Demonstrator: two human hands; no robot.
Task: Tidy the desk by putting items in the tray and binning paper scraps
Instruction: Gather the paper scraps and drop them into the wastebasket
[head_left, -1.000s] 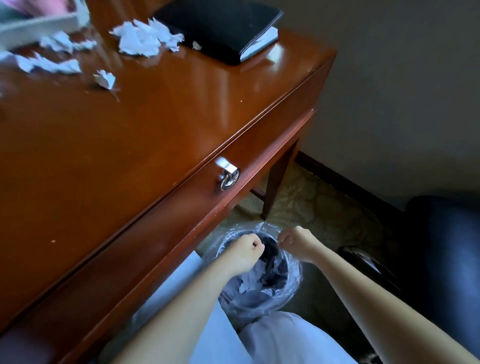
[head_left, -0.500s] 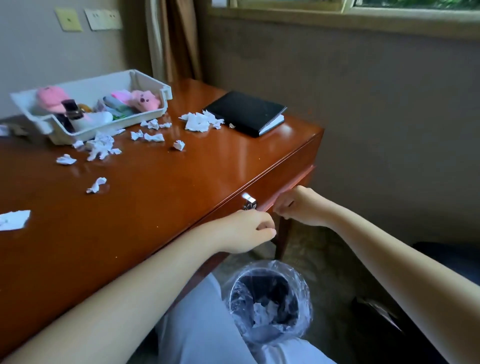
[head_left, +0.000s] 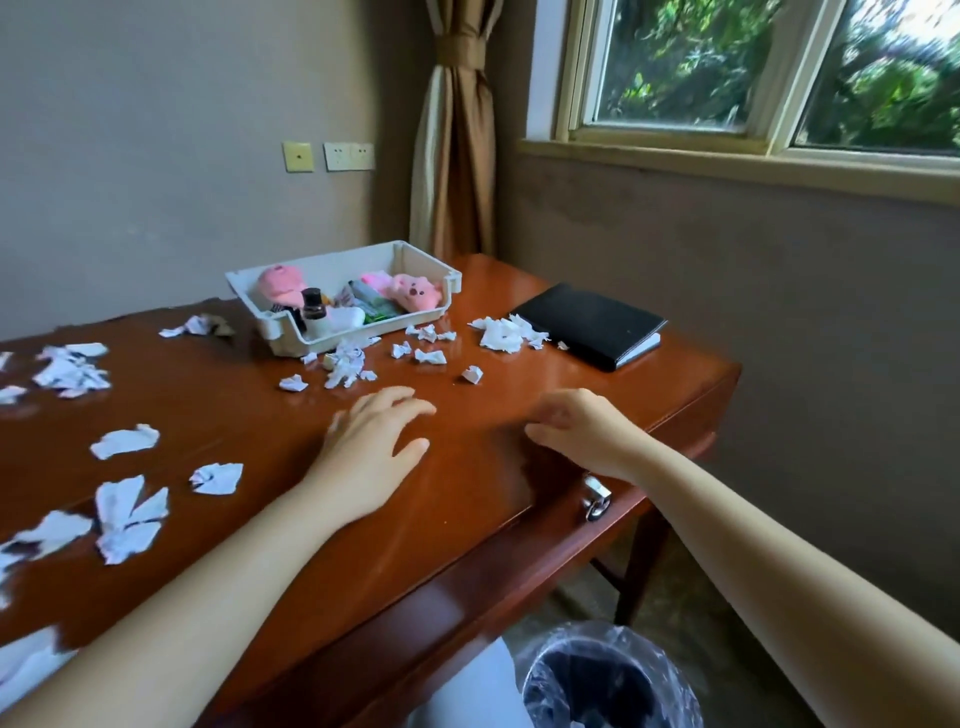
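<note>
Here | left hand (head_left: 371, 441) splayed over desk (head_left: 249, 410) | right hand (head_left: 576, 431) loosely curled

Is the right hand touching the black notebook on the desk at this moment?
Apart. The head view shows the right hand near the front edge of the desk, and bare wood lies plainly between it and the black notebook.

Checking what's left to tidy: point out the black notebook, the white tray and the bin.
black notebook (head_left: 582, 318): head view, middle of its cover.
white tray (head_left: 343, 265): head view, inner face of its back wall.
bin (head_left: 605, 636): head view, far rim under the plastic liner.
</note>
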